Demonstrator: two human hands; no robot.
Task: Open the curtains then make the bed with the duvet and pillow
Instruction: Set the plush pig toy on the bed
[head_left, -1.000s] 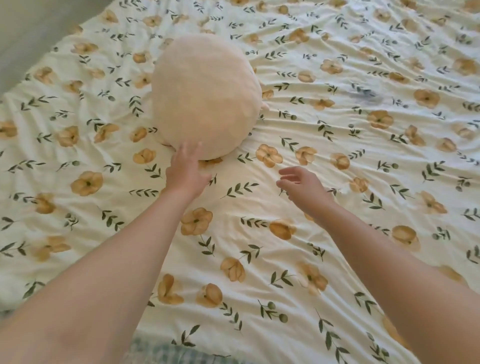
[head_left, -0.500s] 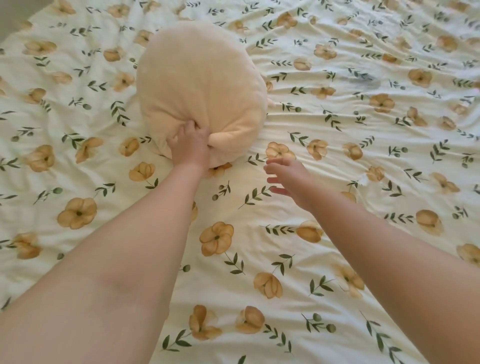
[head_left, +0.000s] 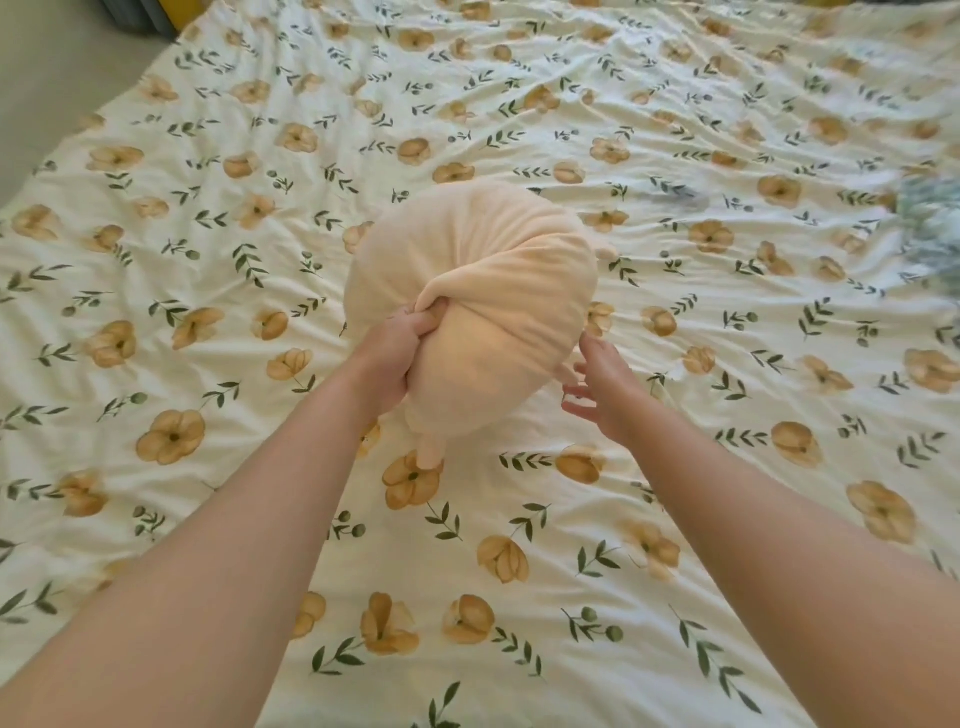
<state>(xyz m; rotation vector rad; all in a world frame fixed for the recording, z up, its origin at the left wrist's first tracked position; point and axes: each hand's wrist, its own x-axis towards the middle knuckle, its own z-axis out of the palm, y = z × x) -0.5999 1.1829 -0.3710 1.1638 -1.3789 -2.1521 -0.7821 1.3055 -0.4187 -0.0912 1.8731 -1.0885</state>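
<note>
A round, cream plush pillow (head_left: 483, 291) sits in the middle of the view, lifted at its near edge off the white duvet (head_left: 675, 493) printed with yellow flowers and green leaves. My left hand (head_left: 395, 358) is shut on a bunched fold of the pillow's near left side. My right hand (head_left: 605, 382) hovers just right of the pillow's lower edge, fingers spread, holding nothing. The duvet lies spread over the whole bed with light wrinkles.
Bare grey floor (head_left: 57, 88) shows beyond the bed's left edge. A blurred blue-grey patch of fabric (head_left: 930, 223) lies at the right edge. Something yellow and dark (head_left: 156, 13) stands at the top left corner.
My left hand went from touching the pillow's edge to gripping a fold and pulling the pillow toward me. My right hand moved up beside the pillow. The view pulled back.
</note>
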